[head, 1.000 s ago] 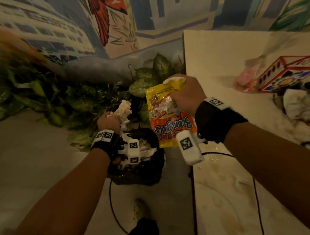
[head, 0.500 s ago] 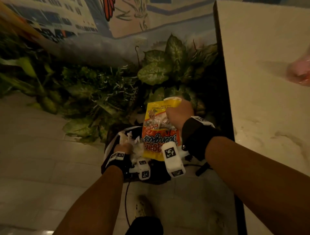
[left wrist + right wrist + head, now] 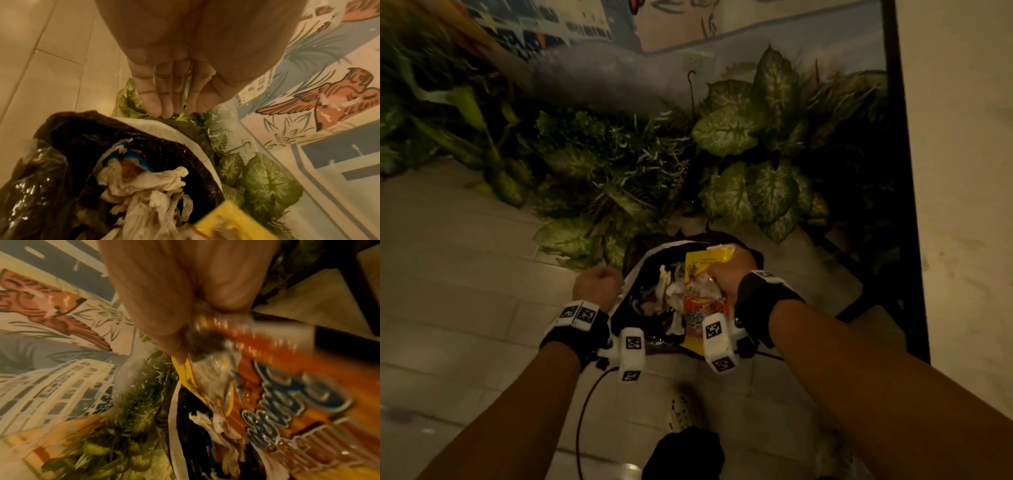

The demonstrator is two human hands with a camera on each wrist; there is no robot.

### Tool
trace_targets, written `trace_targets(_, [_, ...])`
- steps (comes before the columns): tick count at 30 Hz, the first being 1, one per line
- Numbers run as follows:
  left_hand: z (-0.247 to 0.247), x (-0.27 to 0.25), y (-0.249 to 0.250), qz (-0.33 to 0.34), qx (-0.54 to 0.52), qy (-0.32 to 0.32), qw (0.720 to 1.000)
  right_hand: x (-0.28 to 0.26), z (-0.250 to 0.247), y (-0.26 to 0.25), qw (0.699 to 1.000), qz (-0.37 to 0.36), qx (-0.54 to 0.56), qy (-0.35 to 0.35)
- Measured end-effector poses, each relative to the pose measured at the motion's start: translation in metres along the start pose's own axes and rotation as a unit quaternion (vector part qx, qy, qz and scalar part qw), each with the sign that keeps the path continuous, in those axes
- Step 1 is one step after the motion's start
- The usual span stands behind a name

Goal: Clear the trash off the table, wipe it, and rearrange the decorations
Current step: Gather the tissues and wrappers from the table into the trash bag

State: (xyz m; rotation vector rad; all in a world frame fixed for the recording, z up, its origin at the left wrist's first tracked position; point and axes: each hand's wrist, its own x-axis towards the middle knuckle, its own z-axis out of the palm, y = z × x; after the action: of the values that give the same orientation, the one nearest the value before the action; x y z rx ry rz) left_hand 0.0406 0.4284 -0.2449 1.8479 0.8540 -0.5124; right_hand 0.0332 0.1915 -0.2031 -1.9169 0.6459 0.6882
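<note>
Right hand [image 3: 731,270] pinches the light, crinkly, slippery snack bag [image 3: 702,301] by its top edge over the bin [image 3: 640,270], left hand [image 3: 174,91] empty, fingers straight beside the bin.

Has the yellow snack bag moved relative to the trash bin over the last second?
Yes. The yellow snack bag, gripped by the right hand, has come down from above the trash bin and now sits partly inside its opening.

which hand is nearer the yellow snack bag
Right. The right hand grips the yellow snack bag over the bin; the left hand hangs empty beside the bin's rim.
</note>
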Motion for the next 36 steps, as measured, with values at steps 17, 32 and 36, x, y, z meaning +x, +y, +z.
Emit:
trace_targets(17, [0.031, -0.126, 0.12, 0.162, 0.077, -0.025, 0.984, -0.104, -0.136, -0.061, 0.967, -0.187, -0.165, -0.062])
trace_targets(32, [0.211, -0.359, 0.219, 0.393, 0.287, -0.164, 0.858, -0.255, -0.469, 0.079, 0.919, -0.171, -0.349, 0.063])
trace_targets(36, [0.248, -0.396, 0.199, 0.367, 0.381, -0.205, 0.824, -0.272, -0.499, 0.109, 0.915, -0.161, -0.369, 0.028])
